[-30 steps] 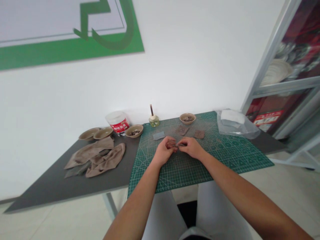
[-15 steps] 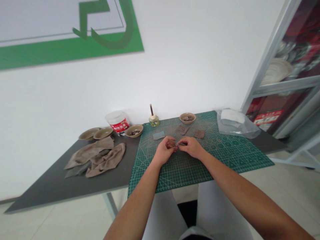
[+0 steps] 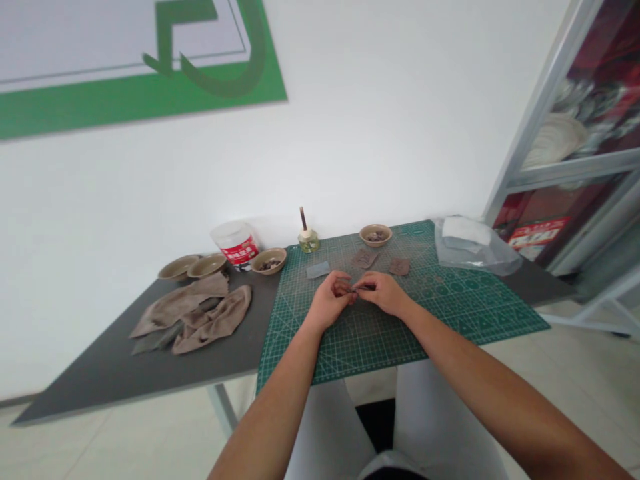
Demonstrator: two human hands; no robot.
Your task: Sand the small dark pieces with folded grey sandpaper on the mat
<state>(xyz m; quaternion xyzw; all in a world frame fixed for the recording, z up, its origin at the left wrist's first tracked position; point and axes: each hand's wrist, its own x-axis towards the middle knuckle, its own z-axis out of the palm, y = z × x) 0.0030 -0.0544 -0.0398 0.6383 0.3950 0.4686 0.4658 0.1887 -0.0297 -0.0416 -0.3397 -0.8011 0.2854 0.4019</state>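
Over the green cutting mat (image 3: pixel 450 313) my left hand (image 3: pixel 327 300) is closed on a small reddish-brown piece (image 3: pixel 343 288). My right hand (image 3: pixel 383 293) meets it from the right, fingers pinched on a thin dark tool or sliver whose tip touches the piece; I cannot make out what it is. Just beyond my hands lie two flat brown pieces (image 3: pixel 364 258) (image 3: pixel 399 267) and a small grey sheet (image 3: pixel 318 270) on the mat.
A dark table (image 3: pixel 100 373) carries brown cloths (image 3: pixel 200 317), three shallow bowls (image 3: pixel 269 261), a white tub with a red label (image 3: pixel 236 244), a small glass bottle with a stick (image 3: pixel 308 240), another bowl (image 3: pixel 375 235) and a clear plastic bag (image 3: pixel 470 247). A metal shelf (image 3: pixel 570 167) stands at the right.
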